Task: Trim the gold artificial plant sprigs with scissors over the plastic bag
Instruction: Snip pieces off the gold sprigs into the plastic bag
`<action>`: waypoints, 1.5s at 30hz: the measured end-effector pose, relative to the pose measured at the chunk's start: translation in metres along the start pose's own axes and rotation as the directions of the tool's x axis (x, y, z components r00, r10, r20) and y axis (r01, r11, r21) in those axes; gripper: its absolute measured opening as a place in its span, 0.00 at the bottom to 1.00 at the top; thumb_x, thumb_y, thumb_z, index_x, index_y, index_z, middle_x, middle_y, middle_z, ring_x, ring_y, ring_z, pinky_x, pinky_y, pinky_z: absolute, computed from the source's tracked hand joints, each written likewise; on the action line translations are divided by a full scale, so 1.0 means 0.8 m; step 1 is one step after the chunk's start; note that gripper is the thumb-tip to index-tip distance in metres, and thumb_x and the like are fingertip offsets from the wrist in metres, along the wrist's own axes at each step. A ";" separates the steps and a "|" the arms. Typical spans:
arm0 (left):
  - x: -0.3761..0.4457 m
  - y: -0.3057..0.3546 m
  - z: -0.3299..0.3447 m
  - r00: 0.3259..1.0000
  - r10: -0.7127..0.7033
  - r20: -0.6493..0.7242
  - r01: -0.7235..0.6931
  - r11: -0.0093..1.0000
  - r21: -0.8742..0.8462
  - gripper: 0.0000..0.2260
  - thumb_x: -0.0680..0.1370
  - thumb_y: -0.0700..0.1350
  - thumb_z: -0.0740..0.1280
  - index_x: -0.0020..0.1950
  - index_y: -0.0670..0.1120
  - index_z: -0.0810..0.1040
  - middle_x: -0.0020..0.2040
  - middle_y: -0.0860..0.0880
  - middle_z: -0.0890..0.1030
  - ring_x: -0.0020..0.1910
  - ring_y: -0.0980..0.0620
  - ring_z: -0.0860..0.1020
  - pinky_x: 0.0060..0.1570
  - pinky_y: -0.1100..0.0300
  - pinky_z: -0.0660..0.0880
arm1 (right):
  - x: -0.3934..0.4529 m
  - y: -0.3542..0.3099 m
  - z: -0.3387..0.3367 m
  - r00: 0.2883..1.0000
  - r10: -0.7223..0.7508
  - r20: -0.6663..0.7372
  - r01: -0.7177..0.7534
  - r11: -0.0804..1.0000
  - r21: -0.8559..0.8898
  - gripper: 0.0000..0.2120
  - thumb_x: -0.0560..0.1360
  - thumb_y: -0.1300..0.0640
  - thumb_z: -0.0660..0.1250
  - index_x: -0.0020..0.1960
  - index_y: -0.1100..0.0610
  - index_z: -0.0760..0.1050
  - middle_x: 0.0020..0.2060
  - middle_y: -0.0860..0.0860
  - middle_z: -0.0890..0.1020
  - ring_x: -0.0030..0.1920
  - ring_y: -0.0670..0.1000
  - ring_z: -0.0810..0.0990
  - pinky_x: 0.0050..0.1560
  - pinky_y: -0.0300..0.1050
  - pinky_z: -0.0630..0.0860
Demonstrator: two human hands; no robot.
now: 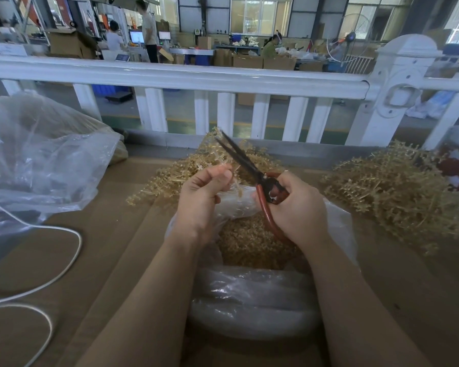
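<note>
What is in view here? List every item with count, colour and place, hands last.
scissors: one, dark blades, red handles, held over the bag, blades slightly parted.
gold sprig: one, gold, pinched above the bag.
plastic bag: one, clear, centre near edge, gold trimmings inside.
sprig piles: two, gold, one behind the hands, one at right.
large bag: one, clear, left.
cable: one, white, left on the table.
table: one, brown cardboard surface.
railing: one, white, behind the table.
left hand: pinches the sprig.
right hand: grips the scissors' handles.
</note>
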State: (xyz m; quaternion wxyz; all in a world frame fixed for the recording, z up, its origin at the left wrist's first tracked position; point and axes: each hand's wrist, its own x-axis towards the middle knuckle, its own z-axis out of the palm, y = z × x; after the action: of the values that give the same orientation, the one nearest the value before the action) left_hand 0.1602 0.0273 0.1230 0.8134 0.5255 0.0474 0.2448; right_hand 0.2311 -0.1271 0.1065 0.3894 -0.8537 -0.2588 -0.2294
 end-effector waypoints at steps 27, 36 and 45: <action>0.002 -0.008 0.000 0.994 0.112 -0.001 -0.111 0.985 0.131 0.04 0.78 0.39 0.69 0.45 0.45 0.82 0.38 0.46 0.77 0.38 0.54 0.74 0.40 0.66 0.73 | 0.010 0.006 0.006 0.970 0.174 0.169 -0.200 0.968 0.150 0.11 0.72 0.47 0.75 0.44 0.50 0.75 0.36 0.45 0.82 0.37 0.45 0.80 0.41 0.47 0.81; 0.001 -0.006 0.000 0.987 0.127 0.098 -0.137 0.985 0.104 0.07 0.80 0.38 0.66 0.44 0.45 0.81 0.45 0.49 0.84 0.45 0.55 0.80 0.44 0.65 0.76 | 0.007 0.007 0.009 0.980 0.170 0.106 -0.157 0.981 -0.117 0.13 0.74 0.46 0.70 0.38 0.49 0.69 0.29 0.43 0.75 0.31 0.42 0.72 0.30 0.38 0.61; 0.004 -0.011 -0.001 0.989 0.131 0.066 -0.138 0.984 0.112 0.04 0.76 0.41 0.71 0.48 0.41 0.83 0.50 0.45 0.85 0.50 0.49 0.80 0.52 0.58 0.73 | 0.005 0.012 0.010 0.985 0.105 0.138 -0.062 0.956 -0.287 0.12 0.74 0.39 0.68 0.45 0.46 0.69 0.29 0.40 0.72 0.31 0.43 0.71 0.28 0.38 0.61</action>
State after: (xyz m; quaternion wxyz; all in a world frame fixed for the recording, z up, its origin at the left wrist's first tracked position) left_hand 0.1657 0.0267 0.1159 0.7642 0.5808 0.0023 0.2804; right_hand 0.2413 -0.1248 0.0987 0.2525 -0.9255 -0.2162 -0.1815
